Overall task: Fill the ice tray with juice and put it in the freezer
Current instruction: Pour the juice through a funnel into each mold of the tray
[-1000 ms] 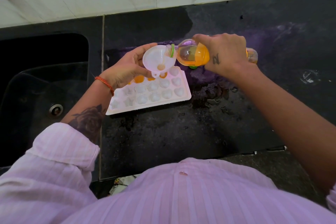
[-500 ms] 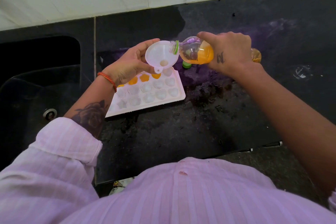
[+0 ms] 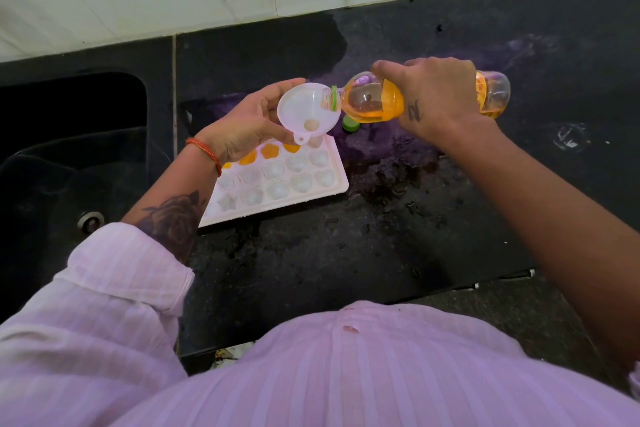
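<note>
Head view: left hand (image 3: 242, 125) grips funnel (image 3: 306, 113), right hand (image 3: 433, 94) grips bottle (image 3: 374, 104); ice tray (image 3: 298, 198) centre frame light, spill-prone; lift level by rims.

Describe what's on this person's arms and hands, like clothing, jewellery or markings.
The left forearm bears a dark rose tattoo, above a rolled-up pale pink striped sleeve. An orange thread bracelet circles the left wrist. The right hand has a small dark tattoo on its back; that arm is bare.
</note>
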`<state>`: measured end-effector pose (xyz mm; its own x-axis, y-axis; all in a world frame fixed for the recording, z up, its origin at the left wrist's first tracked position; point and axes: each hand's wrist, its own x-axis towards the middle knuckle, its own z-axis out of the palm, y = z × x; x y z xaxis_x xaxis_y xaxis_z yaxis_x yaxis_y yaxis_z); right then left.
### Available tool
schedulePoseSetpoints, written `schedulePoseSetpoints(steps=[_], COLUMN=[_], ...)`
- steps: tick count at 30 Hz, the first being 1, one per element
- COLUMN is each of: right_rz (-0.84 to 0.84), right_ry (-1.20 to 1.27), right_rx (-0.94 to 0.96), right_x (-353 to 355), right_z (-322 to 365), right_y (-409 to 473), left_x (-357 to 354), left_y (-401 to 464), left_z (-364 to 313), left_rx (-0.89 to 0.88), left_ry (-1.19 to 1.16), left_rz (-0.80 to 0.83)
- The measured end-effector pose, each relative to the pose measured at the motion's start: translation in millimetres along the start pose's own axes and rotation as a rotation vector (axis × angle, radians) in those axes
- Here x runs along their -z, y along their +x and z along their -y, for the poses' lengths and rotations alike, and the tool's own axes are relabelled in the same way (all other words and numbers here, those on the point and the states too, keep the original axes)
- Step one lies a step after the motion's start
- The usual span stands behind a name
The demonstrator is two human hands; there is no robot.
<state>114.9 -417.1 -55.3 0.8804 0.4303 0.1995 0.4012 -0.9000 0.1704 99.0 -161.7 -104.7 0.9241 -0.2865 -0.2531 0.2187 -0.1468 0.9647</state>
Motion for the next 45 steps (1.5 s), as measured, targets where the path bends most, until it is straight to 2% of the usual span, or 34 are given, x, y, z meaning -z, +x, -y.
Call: schedulePoseSetpoints(steps=[19,29,45], right_rz=[-0.003,-0.024,-0.018], right_ry=[0.012,0.117,-0.001], right_rx=[-0.002,-0.022,0.047], right_x=[0.1,2.8,-1.0], right_z=[-2.1,-1.6,-11.3], right_y=[0.8,2.9,7.4], left_x=[-4.2,-3.8,-18.6], left_y=[-2.7,-8.5,-10.8], left_z=[-4.5,-8.0,-4.4], left_rx=[0.005,-0.005,-0.005], left_ry=[0.014,0.011,0.003], left_rz=[-0.005,-0.080,-0.154])
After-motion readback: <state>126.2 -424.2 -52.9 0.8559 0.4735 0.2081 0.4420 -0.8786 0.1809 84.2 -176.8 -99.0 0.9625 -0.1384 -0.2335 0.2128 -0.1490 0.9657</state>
